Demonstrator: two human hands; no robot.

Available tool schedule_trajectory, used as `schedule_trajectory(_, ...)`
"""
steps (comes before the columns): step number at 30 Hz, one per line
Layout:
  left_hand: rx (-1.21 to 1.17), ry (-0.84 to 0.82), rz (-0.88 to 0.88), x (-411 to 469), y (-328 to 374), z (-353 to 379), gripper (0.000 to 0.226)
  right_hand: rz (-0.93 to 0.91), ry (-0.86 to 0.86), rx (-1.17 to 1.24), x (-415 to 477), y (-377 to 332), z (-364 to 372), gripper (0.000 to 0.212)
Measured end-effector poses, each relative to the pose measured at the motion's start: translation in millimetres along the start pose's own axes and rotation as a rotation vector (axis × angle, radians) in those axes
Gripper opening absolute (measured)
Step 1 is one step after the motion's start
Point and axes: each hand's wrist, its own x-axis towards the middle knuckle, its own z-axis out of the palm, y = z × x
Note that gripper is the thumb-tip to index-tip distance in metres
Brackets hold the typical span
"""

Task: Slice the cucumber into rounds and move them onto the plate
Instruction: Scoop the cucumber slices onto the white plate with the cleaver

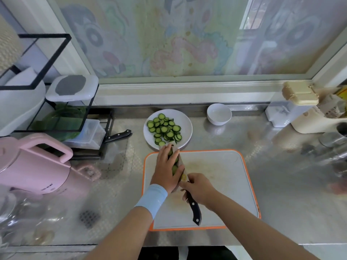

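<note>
A white plate [185, 121] behind the cutting board holds a heap of cucumber rounds [165, 130]. My right hand [199, 188] grips the black handle of a knife [194, 209], whose broad blade points toward the plate's near edge. More cucumber rounds [174, 166] lie against the blade, and my left hand [167, 169] presses them to it with the fingers spread over them. Blade and slices hang over the far left part of the orange-rimmed cutting board [221, 175]. The hand hides most of the blade.
A white bowl [219, 114] stands right of the plate. A second black-handled knife [117, 136] lies left of it beside a black wire rack [56, 113]. A pink kettle [35, 166] is at the left, glass jars at the front left, containers at the far right.
</note>
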Motion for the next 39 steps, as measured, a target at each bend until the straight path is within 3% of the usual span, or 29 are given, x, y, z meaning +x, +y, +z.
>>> schedule_trajectory(6,-0.031,0.002,-0.022,89,20,-38,0.052,-0.081,0.029,0.068,33,-69,-39,0.015)
schedule_trajectory(16,0.051,-0.05,-0.123,175,5,-30,0.049,0.0,0.054,0.048,115,-106,-77,0.017)
schedule_trajectory(21,0.097,-0.06,-0.212,181,-20,-25,0.044,0.03,0.093,-0.118,144,-103,-88,0.017)
schedule_trajectory(24,0.139,-0.056,-0.063,184,-27,-22,0.052,-0.032,0.063,-0.278,151,-100,-91,0.017)
schedule_trajectory(27,0.147,-0.039,0.042,189,-27,-17,0.041,-0.033,0.062,-0.26,153,-97,-91,0.017)
schedule_trajectory(34,0.31,-0.041,-0.081,193,-32,-25,0.031,-0.046,0.182,-0.253,147,-93,-103,0.02)
schedule_trajectory(37,0.333,0.0,-0.154,181,-36,-30,0.043,-0.08,0.253,-0.317,142,-94,-107,0.021)
schedule_trajectory(39,0.392,-0.075,-0.204,169,-39,-28,0.058,-0.089,0.286,-0.33,139,-95,-107,0.02)
